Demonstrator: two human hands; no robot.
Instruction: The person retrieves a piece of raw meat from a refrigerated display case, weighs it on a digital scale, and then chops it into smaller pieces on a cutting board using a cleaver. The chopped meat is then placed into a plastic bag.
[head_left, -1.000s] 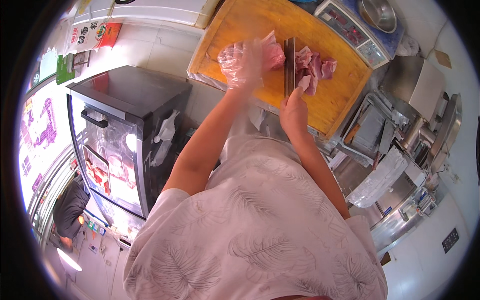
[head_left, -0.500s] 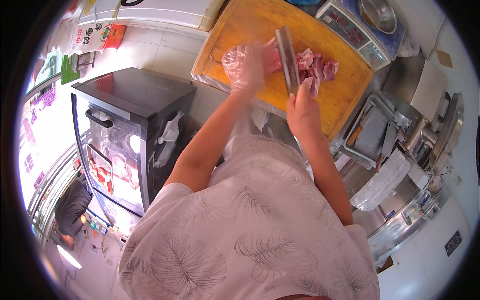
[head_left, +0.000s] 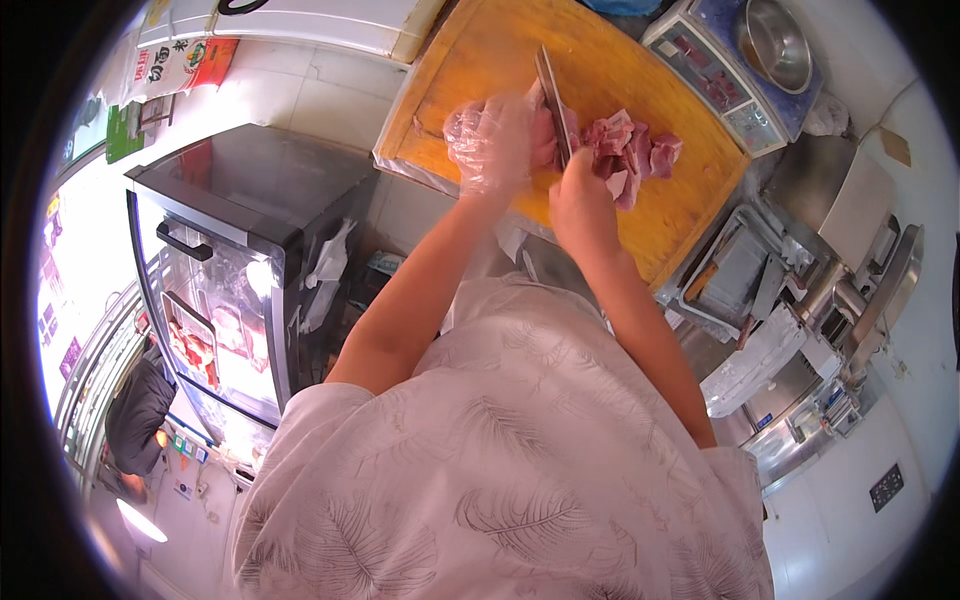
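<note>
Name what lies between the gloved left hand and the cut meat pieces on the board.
The head view shows a piece of meat, then the knife in the right hand, between the left hand and the cut pieces.

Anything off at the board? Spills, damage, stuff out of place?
No obvious spill or damage. One mild oddity: the left hand wears a clear plastic glove, while the right hand, gripping the knife, looks bare. The cut meat lies within the wooden board.
</note>
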